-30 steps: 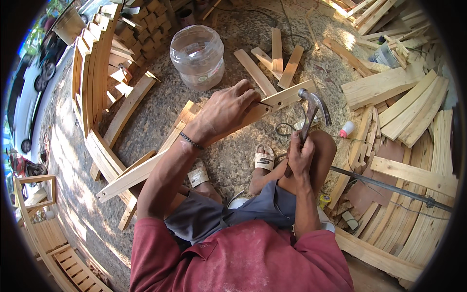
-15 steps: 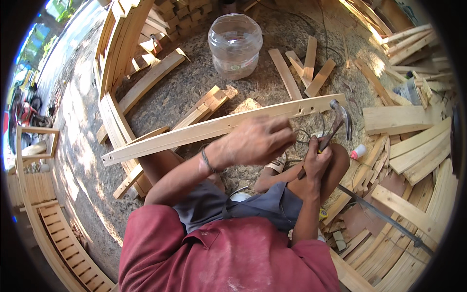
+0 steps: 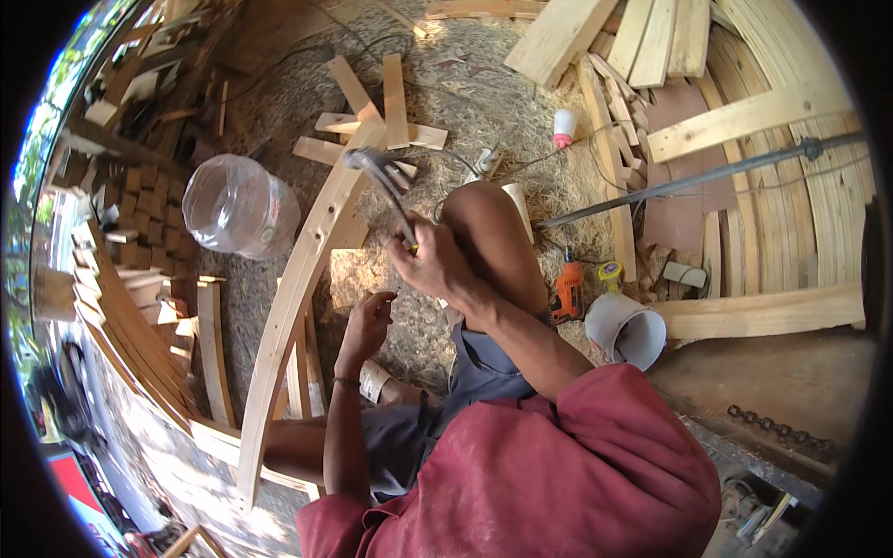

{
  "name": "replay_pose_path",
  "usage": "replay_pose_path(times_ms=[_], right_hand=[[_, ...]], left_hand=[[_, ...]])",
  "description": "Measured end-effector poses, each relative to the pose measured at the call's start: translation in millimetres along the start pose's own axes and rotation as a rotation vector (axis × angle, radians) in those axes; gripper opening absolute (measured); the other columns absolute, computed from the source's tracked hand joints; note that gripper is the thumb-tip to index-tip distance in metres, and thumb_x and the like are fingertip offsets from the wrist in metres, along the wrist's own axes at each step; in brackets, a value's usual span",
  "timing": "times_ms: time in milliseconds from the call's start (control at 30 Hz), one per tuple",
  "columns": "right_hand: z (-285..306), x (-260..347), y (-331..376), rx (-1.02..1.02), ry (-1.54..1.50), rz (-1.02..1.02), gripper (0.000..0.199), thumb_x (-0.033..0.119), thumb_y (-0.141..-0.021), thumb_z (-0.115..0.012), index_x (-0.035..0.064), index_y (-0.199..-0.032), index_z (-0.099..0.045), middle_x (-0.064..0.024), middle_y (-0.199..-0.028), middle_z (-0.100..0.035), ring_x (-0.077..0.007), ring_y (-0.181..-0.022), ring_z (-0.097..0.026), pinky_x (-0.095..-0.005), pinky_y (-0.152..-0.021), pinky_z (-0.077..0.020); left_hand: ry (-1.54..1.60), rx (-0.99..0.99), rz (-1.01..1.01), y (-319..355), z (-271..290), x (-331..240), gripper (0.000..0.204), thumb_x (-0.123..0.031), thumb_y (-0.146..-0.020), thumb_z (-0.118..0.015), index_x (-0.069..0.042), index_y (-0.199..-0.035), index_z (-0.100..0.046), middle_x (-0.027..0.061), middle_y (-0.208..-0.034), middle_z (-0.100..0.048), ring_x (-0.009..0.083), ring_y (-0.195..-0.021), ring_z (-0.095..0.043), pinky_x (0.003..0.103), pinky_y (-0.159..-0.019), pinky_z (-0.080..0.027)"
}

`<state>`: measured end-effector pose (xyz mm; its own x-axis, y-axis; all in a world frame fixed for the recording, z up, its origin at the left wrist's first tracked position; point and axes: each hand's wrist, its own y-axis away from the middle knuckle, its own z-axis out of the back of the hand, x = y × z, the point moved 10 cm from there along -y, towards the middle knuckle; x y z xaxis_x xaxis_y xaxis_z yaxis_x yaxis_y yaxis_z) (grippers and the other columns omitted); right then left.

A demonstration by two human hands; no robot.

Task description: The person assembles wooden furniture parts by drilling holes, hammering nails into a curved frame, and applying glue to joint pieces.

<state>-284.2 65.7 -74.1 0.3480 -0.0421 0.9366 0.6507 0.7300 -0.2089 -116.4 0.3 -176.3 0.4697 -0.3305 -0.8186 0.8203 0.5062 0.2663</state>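
Steel in the right hand (image 3: 433,265): a claw hammer (image 3: 393,197), the fingers wrapped firmly round its handle, head up and out toward the plank.
Left hand (image 3: 370,321): raised, fingers half curled with the tips drawn close to the thumb; I cannot tell whether something small is pinched there.
Long pale plank (image 3: 288,302): left of both hands, slanting across the left thigh (image 3: 293,446), its far part behind the hammer head; whether the two touch is unclear. Small dark holes mark its face.
Past the plank's far end: short slats (image 3: 395,102) lying crosswise on the ground.
Farther left: a clear plastic jar (image 3: 237,209).
Right of the knee: an orange drill (image 3: 567,296) just beside a whitish bucket (image 3: 605,321).
Farther right: a metal rod (image 3: 688,181) over stacked boards (image 3: 777,237).
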Motion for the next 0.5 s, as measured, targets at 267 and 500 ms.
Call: replay_pose_path(times_ms=[267,500], right_hand=[[-21,4,6,0.051,0.08,-0.01,0.018,0.016,-0.091,-0.067,0.0046,-0.093,-0.053,-0.007,-0.057,-0.057,-0.0163,-0.045,-0.057,-0.034,-0.041,-0.0464],[-15,10,8,0.046,0.039,-0.058,0.02,0.018,-0.092,-0.067,0.0033,-0.093,-0.054,-0.0084,-0.057,-0.058,-0.0183,-0.045,-0.059,-0.0348,-0.042,-0.0479]], left_hand=[[0.41,-1.269,0.12,-16,-5,-49,0.056,-0.038,-0.086,-0.071,-0.002,-0.128,-0.062,0.0169,-0.106,-0.063,0.0236,-0.102,-0.061,0.042,-0.09,-0.051],[0.205,-1.23,0.335,4,-1,-108,0.028,-0.009,-0.095,-0.062,0.004,-0.119,-0.065,0.0142,-0.104,-0.06,0.0206,-0.087,-0.061,0.032,-0.069,-0.052]])
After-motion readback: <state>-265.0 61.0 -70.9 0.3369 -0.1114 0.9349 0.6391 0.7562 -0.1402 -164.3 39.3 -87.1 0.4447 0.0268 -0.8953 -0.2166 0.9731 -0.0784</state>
